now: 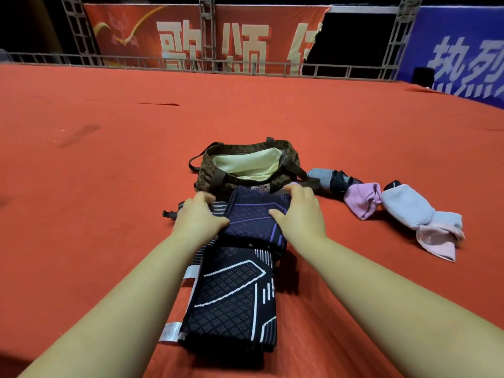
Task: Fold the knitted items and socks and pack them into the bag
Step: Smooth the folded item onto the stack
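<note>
The dark navy knitted piece with purple lines [253,219], soft and floppy, lies folded on the red carpet just before the open camouflage bag [245,165], both hands' fingers [201,199] curled on its side edges, best lifted there.

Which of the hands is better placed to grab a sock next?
The right hand. The socks lie on the red carpet to its right, beside the open bag. The left hand grips the far side of the purple-patterned knit.
</note>
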`<state>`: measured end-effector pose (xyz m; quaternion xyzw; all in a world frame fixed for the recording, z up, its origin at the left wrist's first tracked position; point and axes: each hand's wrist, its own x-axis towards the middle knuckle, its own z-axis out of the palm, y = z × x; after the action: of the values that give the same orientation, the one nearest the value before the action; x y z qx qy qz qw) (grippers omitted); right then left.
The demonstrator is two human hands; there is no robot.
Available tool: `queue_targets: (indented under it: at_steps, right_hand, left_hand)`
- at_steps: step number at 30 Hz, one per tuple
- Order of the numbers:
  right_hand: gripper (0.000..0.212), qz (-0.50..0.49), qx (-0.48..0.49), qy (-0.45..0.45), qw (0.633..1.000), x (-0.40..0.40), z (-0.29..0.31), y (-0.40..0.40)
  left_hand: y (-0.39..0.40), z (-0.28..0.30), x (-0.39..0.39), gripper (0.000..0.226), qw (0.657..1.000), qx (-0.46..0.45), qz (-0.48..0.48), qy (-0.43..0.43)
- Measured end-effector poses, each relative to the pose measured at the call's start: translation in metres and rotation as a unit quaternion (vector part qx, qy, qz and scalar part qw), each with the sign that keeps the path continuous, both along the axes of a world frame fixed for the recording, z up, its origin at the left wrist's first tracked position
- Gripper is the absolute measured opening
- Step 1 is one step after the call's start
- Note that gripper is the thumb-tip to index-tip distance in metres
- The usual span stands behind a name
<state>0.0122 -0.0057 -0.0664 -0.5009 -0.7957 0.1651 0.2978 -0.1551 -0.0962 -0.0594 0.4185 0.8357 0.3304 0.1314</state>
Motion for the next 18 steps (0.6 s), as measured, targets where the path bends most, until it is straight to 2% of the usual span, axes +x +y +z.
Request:
queue_targets:
  at_steps: [2,4,7,10,15,18]
  right_hand:
    - [0.046,0.024,0.105,-0.071,0.992,0.002,0.002,-0.002]
    - [0.037,0.067,0.141,-0.104,0.982,0.003,0.007,-0.004]
    - [0.045,0.129,0.073,-0.134,0.98,0.005,0.006,-0.005]
    - [0.066,0.181,-0.033,-0.193,0.964,0.009,0.002,-0.009]
    - [0.073,0.204,-0.092,-0.227,0.948,0.01,0.003,-0.009]
    - [0.071,0.21,-0.089,-0.18,0.957,0.012,0.016,-0.009]
  left_hand:
    - [-0.003,0.006,-0.002,0.07,0.975,-0.01,-0.08,0.209]
    - [-0.001,0.015,-0.003,0.077,0.937,-0.028,-0.171,0.303]
    - [0.006,0.021,-0.006,0.078,0.906,-0.151,-0.244,0.31]
    - [0.011,0.02,-0.01,0.073,0.902,-0.252,-0.255,0.242]
    - [0.016,0.016,-0.012,0.075,0.909,-0.274,-0.247,0.192]
    - [0.016,0.03,-0.008,0.069,0.916,-0.254,-0.227,0.211]
